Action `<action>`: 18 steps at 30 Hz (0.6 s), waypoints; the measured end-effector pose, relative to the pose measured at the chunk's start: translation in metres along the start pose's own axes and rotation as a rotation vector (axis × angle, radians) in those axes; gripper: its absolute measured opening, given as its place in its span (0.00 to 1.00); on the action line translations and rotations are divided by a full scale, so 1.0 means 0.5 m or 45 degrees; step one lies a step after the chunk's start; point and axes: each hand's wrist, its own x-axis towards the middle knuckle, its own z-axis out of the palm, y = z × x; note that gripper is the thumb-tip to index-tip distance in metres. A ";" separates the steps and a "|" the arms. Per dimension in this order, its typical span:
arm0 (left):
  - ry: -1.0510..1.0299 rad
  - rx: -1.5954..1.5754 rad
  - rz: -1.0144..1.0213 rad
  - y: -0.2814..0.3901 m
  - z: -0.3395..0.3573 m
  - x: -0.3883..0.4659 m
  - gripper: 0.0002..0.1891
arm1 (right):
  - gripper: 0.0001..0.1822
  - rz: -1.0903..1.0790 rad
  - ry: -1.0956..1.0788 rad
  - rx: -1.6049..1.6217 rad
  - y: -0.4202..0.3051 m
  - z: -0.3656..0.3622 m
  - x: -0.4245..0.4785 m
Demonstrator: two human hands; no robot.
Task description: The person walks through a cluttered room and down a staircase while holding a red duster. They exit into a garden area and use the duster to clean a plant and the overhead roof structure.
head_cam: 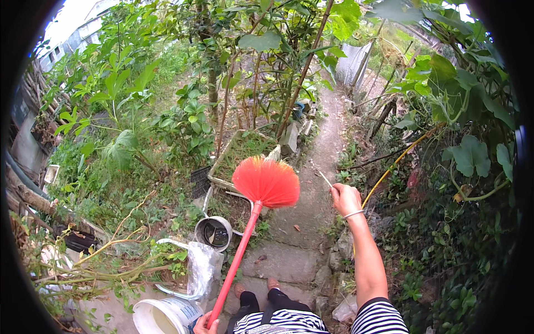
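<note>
My left hand (205, 324) grips the lower part of the red pole (235, 261) of a broom, near the bottom of the view. The broom's fan of red bristles (267, 183), yellowish at the tips, is raised up and away from me. A bracelet circles the wrist of my right hand (347, 198), which is stretched out over the path's right side. Between its thumb and fingers is a short thin pale stick (326, 179), pointing up and left. The bristles and the stick are apart.
A narrow path (283, 261) runs ahead from my feet. On the left lie a white plastic bucket (160, 317), clear plastic sheeting (203, 267) and a round pot (213, 234) with dark contents. A planter box (250, 146) stands beyond. Leafy vines (469, 158) and a yellow cane (386, 173) crowd the right.
</note>
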 end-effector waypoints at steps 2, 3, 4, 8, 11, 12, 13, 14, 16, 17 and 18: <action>0.031 -0.073 -0.031 0.012 0.003 0.002 0.15 | 0.08 -0.106 -0.032 0.096 -0.047 -0.016 -0.025; 0.041 -0.113 -0.041 0.018 0.005 0.003 0.15 | 0.08 -0.263 0.044 -0.020 -0.065 -0.025 -0.033; 0.037 -0.061 -0.023 0.020 0.004 0.004 0.16 | 0.07 -0.321 0.030 -0.076 -0.086 -0.026 -0.040; 0.041 0.049 0.025 0.023 0.002 0.007 0.16 | 0.09 -0.406 -0.044 -0.391 -0.084 0.020 -0.009; 0.020 0.092 0.046 0.040 0.009 0.015 0.16 | 0.09 -0.172 -0.224 -0.695 0.021 0.067 0.052; 0.030 0.118 0.047 0.046 0.007 0.015 0.16 | 0.09 -0.121 -0.255 -0.734 0.043 0.066 0.060; 0.047 0.115 0.025 0.038 0.007 0.012 0.16 | 0.09 -0.075 -0.288 -0.768 0.043 0.062 0.065; 0.062 0.111 0.005 0.025 0.007 0.010 0.16 | 0.09 -0.103 -0.219 -0.723 0.046 0.054 0.069; 0.092 0.231 0.033 0.039 0.003 0.000 0.15 | 0.08 -0.171 -0.104 -0.644 0.007 0.016 0.056; 0.091 0.236 0.038 0.054 0.002 0.002 0.15 | 0.08 -0.232 -0.047 -0.620 -0.008 -0.007 0.053; 0.095 0.241 0.043 0.065 0.003 0.004 0.15 | 0.07 -0.309 -0.010 -0.605 -0.029 -0.029 0.051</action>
